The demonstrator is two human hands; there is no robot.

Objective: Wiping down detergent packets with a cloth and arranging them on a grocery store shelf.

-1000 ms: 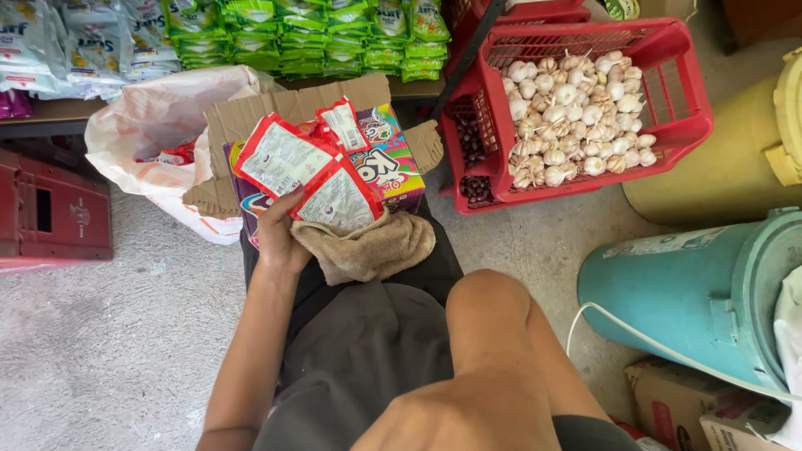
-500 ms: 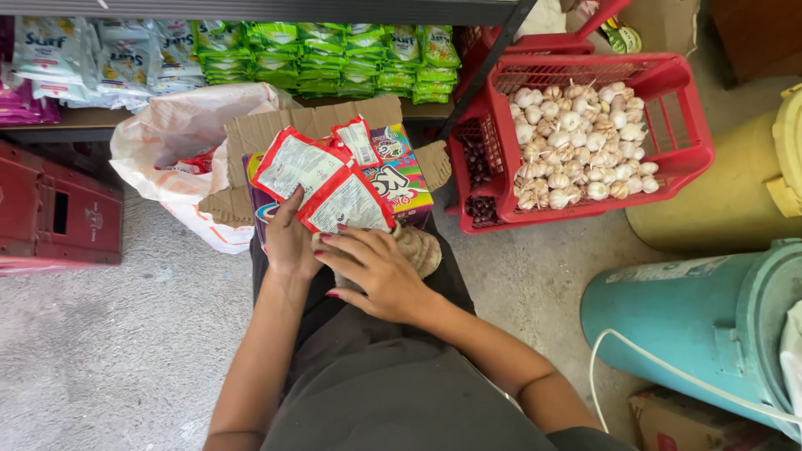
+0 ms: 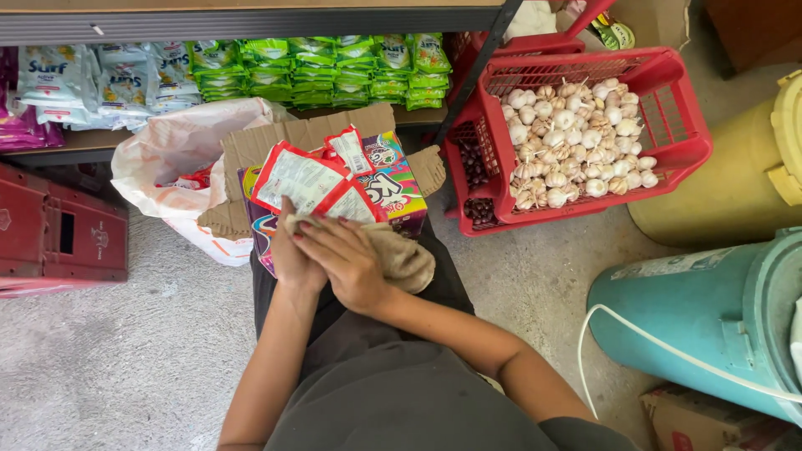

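While my right hand [image 3: 351, 263] lies flat and unclenched over the tan cloth [image 3: 405, 260] at frame centre, I note my left hand [image 3: 290, 250] beside it pinching the red-edged sachets [image 3: 305, 179], which fan up-left toward the cardboard box [image 3: 292, 138] beyond.

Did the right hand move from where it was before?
Yes. The right hand came forward from near the knee onto the beige cloth, toward the open cardboard box.
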